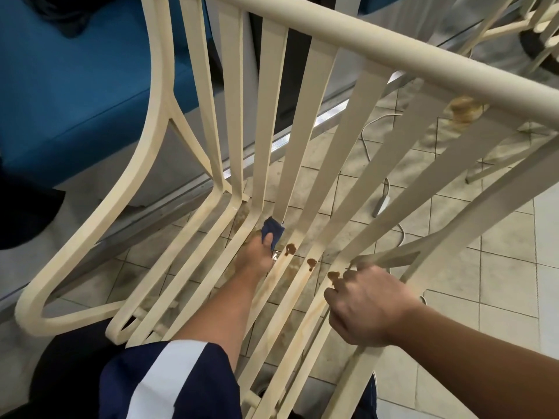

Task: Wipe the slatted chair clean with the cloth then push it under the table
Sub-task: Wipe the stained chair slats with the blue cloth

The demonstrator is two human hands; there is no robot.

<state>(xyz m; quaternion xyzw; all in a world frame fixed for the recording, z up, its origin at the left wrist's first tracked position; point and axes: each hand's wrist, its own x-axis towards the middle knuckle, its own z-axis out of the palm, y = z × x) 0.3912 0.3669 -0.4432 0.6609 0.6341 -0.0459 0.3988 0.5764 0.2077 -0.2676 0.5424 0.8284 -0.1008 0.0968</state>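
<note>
Left hand (255,258) is poking between the slatted chair (393,52) slats, fingers pinching the blue cloth (273,232); right hand (363,306) fingers are curling round a slat.

- The left hand (255,258) rests on the chair (230,95) where the seat slats bend up into the back, with the cloth (273,234) pinched just beyond its fingertips.
- Three spots (311,263) sit on neighbouring slats, in a row from just right of the left hand across to the right hand (366,306).
- The right hand grips a slat near the chair's right side.
- The top rail (393,52) crosses well beyond both hands.
- A cable (367,140) lies on the floor (499,285) under the slats, beyond the right hand.
- A padded seat (75,95) stands left of the left hand, past the chair's arm.
</note>
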